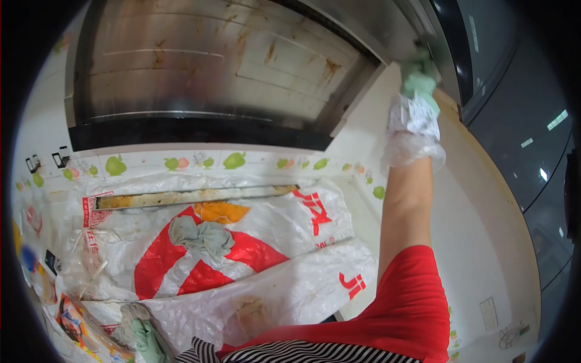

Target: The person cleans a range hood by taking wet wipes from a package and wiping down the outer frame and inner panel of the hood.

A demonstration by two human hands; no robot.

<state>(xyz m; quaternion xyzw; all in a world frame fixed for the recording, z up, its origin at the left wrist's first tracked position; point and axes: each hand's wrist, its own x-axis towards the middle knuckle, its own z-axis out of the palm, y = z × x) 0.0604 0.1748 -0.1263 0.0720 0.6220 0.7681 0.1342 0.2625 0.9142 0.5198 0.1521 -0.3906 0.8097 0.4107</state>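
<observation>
My right hand, in a pale green glove with a clear plastic cuff, is raised to the side panel of a range hood. Motion smears its fingers, and a small dark patch shows at their tips. Low on the left, my left hand wears a green glove and is closed on a grey rag, close over the plastic sheeting. Brown grease streaks mark the hood's steel underside.
White and red plastic sheeting covers the counter. On it lie a crumpled grey-green cloth, an orange cloth and a long stained metal strip. Colourful packets stand at left. A dark glossy panel borders the right.
</observation>
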